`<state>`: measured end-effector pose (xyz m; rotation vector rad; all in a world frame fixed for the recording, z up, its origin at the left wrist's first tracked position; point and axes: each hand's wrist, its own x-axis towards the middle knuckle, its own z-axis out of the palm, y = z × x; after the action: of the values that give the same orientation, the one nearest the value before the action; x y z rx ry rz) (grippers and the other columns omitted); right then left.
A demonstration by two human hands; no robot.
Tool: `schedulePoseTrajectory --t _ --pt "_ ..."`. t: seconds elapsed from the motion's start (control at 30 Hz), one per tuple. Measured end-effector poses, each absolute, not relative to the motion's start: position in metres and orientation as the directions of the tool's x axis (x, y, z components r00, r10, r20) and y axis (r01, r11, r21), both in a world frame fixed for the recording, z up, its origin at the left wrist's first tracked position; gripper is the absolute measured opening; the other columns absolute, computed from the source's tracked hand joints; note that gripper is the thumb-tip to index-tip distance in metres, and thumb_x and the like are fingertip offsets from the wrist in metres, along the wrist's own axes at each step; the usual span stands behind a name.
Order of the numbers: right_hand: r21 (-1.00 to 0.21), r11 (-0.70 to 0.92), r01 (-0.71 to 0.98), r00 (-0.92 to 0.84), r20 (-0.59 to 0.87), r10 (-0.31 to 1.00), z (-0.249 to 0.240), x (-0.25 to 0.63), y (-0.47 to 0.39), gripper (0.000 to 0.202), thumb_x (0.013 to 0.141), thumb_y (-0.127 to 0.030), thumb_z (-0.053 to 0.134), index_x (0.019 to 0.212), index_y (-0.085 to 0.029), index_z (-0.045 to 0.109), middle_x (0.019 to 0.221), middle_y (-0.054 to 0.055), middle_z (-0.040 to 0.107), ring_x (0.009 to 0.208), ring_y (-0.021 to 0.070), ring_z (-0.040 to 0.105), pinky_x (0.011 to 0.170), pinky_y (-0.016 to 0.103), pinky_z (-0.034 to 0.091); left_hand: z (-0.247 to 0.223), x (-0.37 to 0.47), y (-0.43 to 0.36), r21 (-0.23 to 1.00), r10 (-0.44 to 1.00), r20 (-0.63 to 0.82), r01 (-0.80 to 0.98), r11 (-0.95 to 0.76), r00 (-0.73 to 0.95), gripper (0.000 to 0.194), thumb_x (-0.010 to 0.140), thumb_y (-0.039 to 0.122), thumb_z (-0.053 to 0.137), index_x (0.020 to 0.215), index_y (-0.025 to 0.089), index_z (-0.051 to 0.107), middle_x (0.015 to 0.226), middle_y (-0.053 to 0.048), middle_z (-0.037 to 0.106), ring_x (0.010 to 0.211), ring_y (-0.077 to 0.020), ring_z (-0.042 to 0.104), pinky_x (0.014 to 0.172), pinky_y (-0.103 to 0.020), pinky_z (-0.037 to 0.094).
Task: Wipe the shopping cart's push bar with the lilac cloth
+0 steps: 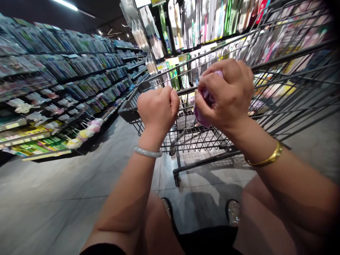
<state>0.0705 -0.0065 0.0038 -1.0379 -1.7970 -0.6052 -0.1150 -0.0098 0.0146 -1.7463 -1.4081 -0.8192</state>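
My left hand (158, 108) is closed in a fist around the dark top rail of a wire shopping cart (200, 141). My right hand (227, 94) is curled tightly round a crumpled purple cloth (202, 118), which shows between the fingers and below the thumb. It sits at the same rail, but I cannot tell whether it grips the rail too. A black plastic corner piece (130, 110) of the cart is just left of my left hand. A pale bangle (147, 152) circles my left wrist and a gold bangle (265, 158) my right.
Long shelves of packaged goods (61, 67) run along the left. Beyond the cart stands a lit rack of hanging toothbrush-like packs (191, 28). A cart wheel (177, 180) rests on the grey tiled floor (87, 191). My shoes (233, 211) are close to the cart.
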Motion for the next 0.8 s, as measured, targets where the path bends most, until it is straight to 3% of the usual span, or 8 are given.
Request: schedulePoseTrajectory --t 0.17,0.37,0.53,0.67,0.8 --pt "-0.017 0.518 0.855 -0.219 0.894 0.39 -0.003 0.068 -0.01 0.025 0.091 -0.038 0.043 0.107 -0.034 0.061 0.127 0.006 0.056 0.113 0.0305 0.05 0.088 0.05 0.036 0.013 -0.114 -0.011 -0.046 0.558 0.818 0.983 -0.18 0.14 0.039 0.099 0.044 0.03 0.078 0.024 0.056 0.077 -0.007 0.061 0.082 -0.0217 0.054 0.067 -0.036 0.025" --pt "0.066 0.524 0.849 -0.286 0.891 0.352 -0.004 0.065 -0.014 0.029 0.092 -0.033 0.04 0.114 -0.034 0.059 0.128 0.005 0.056 0.117 0.0321 0.05 0.091 0.051 0.036 0.012 -0.113 -0.001 -0.02 0.57 0.815 0.989 -0.148 0.102 0.044 0.1 0.052 0.029 0.076 0.022 0.051 0.076 -0.005 0.057 0.085 -0.0194 0.051 0.068 -0.035 0.024" --pt "0.034 0.522 0.852 -0.265 0.889 0.374 0.012 0.075 -0.007 0.033 0.094 -0.034 0.037 0.118 -0.031 0.059 0.123 0.008 0.057 0.116 0.0316 0.053 0.092 0.05 0.04 0.016 -0.113 -0.003 -0.046 0.6 0.791 0.989 -0.142 0.122 0.045 0.101 0.048 0.028 0.072 0.022 0.05 0.073 -0.005 0.056 0.077 -0.0181 0.05 0.066 -0.037 0.021" --pt "-0.042 0.529 0.848 -0.182 0.913 0.365 0.016 0.07 -0.004 0.032 0.096 -0.037 0.035 0.11 -0.028 0.062 0.11 0.008 0.062 0.11 0.0291 0.057 0.092 0.046 0.044 0.017 -0.113 -0.009 0.003 0.615 0.777 0.976 -0.22 0.136 0.044 0.101 0.047 0.028 0.076 0.023 0.054 0.078 -0.007 0.06 0.084 -0.0215 0.056 0.066 -0.035 0.026" --pt "0.074 0.564 0.823 -0.284 0.913 0.294 0.011 0.053 -0.004 0.033 0.097 -0.037 0.034 0.108 -0.026 0.063 0.119 0.007 0.062 0.108 0.0271 0.058 0.091 0.045 0.044 0.017 -0.114 -0.009 -0.026 0.6 0.787 0.979 -0.202 0.145 0.041 0.1 0.046 0.03 0.077 0.024 0.057 0.079 -0.007 0.063 0.083 -0.0215 0.057 0.067 -0.034 0.03"
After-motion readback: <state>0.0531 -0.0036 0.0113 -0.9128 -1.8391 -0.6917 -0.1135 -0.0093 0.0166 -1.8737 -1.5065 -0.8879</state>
